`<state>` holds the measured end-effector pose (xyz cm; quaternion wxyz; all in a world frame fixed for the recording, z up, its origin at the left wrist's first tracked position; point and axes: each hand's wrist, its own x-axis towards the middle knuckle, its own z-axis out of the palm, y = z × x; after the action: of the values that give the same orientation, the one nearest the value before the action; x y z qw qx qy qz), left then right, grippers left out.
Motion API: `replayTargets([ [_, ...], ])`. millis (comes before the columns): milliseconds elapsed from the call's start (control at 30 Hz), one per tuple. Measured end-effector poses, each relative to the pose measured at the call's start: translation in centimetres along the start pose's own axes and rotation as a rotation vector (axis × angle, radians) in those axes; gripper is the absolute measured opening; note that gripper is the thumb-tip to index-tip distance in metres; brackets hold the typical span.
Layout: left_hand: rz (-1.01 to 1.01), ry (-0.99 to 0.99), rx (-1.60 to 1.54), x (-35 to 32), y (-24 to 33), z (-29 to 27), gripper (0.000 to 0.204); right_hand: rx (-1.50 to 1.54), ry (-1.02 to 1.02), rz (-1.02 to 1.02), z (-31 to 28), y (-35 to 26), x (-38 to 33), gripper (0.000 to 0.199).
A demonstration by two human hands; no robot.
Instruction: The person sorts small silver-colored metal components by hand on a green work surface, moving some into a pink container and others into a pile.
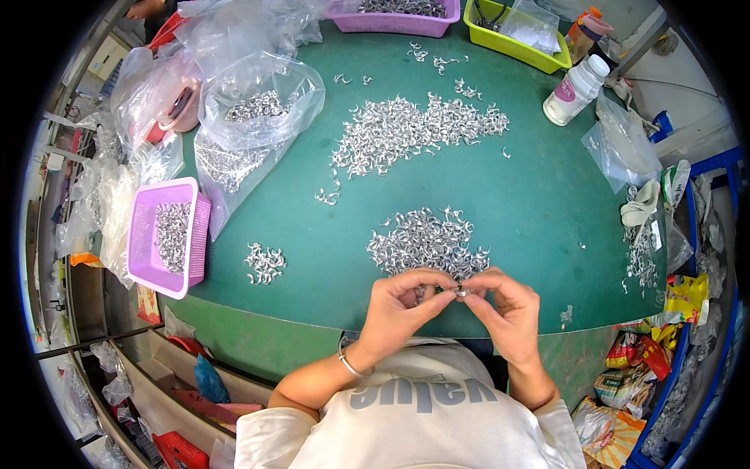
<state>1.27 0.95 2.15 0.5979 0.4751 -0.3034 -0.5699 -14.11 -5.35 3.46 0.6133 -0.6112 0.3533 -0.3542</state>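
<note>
At the table's near edge my left hand [403, 309] and my right hand [505, 306] meet, thumbs and forefingers pinched on one small curved silvery metal piece [461, 292]. Another bit of metal shows inside the curled fingers of my left hand. Just beyond my fingertips lies a heap of the same shiny pieces [426, 241]. A larger heap [414, 133] spreads farther back on the green table [289, 211]. To the left is a small pile of pieces [265, 263].
A purple basket [195, 227] of pieces stands at the left edge, near clear plastic bags [234, 168] of more pieces. At the back are another purple basket [391, 22] and a yellow-green basket [516, 47]. A white bottle [574, 92] stands at the back right, with a cluster of pieces [642, 254] nearer.
</note>
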Motion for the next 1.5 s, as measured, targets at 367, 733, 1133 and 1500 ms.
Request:
replayTargets([
  [367, 0.001, -0.031, -0.058, -0.2, -0.2, 0.0, 0.012, 0.046, -0.031, -0.046, 0.0, 0.1, 0.1, 0.018],
  [733, -0.572, -0.244, -0.582, 0.4, 0.0, -0.8, 0.016, 0.082, -0.032, -0.019, 0.2, 0.7, -0.2, 0.010],
  [1133, -0.599, -0.346, -0.842, 0.3, -1.2, -1.4, 0.011, -0.251, -0.049, -0.091, -1.3, 0.7, -0.2, 0.012],
  [1500, -0.643, -0.099, -0.906, 0.4, -2.8, -1.5, 0.019, -0.422, 0.027, -0.017, -2.4, 2.7, 0.2, 0.011],
])
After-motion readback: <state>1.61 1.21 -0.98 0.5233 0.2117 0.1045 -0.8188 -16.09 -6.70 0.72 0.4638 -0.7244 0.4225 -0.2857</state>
